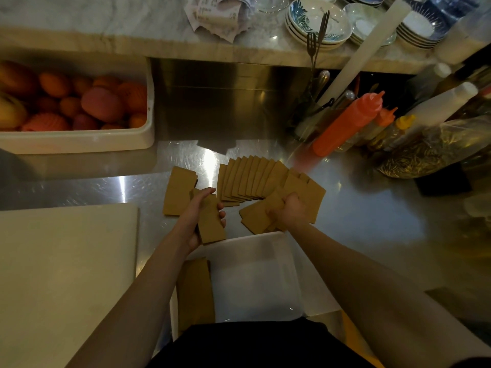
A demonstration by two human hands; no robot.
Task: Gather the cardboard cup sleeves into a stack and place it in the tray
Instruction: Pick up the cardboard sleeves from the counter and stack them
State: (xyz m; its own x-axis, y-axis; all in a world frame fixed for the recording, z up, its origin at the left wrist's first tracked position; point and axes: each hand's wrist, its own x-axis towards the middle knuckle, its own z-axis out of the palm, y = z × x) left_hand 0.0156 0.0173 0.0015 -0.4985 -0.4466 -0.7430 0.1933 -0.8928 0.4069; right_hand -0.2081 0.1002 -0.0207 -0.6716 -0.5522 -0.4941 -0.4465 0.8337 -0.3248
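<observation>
Both bare forearms reach forward from the near edge of the steel counter [358,208], crossing above a white tray [255,277] that sits at that near edge, right in front of the person.

The left hand [198,216] is turned palm inward, its wrist just above the far left corner of the tray. Its fingers are curled around a small stack of cup sleeves [211,221], thumb on the near face and fingertips wrapping the right edge, so the stack stands tilted and lifted off the counter.

The right hand [289,211] lies palm down a little beyond the far right corner of the tray. Its fingers are bent and closed on several loose sleeves [255,216] that fan out to the left beneath it; whether these are lifted or still flat on the counter cannot be told.

Beyond both hands, toward the middle of the counter, a row of sleeves [249,179] lies overlapped like spread cards. Left of that row a separate short pile [179,192] lies flat, partly behind the left hand's stack. More sleeves [310,192] lie just right of the right hand.

Inside the tray, one stack of sleeves [195,293] already rests along its left wall; the rest of the tray floor is bare.

A pale cutting board [63,274] covers the near left part of the counter. A bin of fruit [79,139] sits at the far left, and squeeze bottles [350,123] stand at the far right.
</observation>
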